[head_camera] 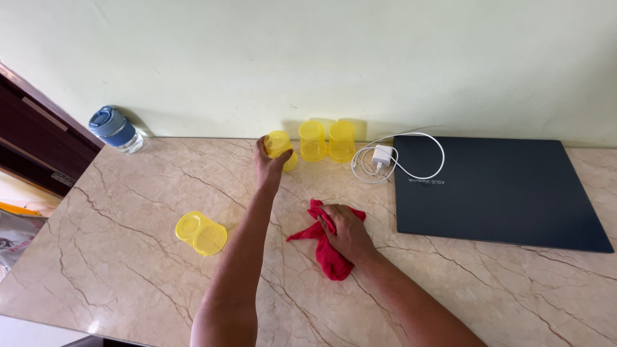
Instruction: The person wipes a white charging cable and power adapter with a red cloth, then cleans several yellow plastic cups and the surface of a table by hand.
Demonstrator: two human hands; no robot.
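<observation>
My left hand (266, 166) reaches to the back of the marble table and grips a yellow plastic cup (280, 146), which is tilted. Two more yellow cups (313, 140) (342, 141) stand upside down just right of it, against the wall. My right hand (347, 232) presses flat on a red cloth (326, 252) in the middle of the table. Another yellow cup (201, 233) lies on its side at the left front.
A closed dark laptop (495, 191) lies at the right, with a white charger and cable (384, 157) on its far left corner. A blue-lidded bottle (116, 129) stands at the back left. A dark wooden door frame (35, 138) borders the table's left side.
</observation>
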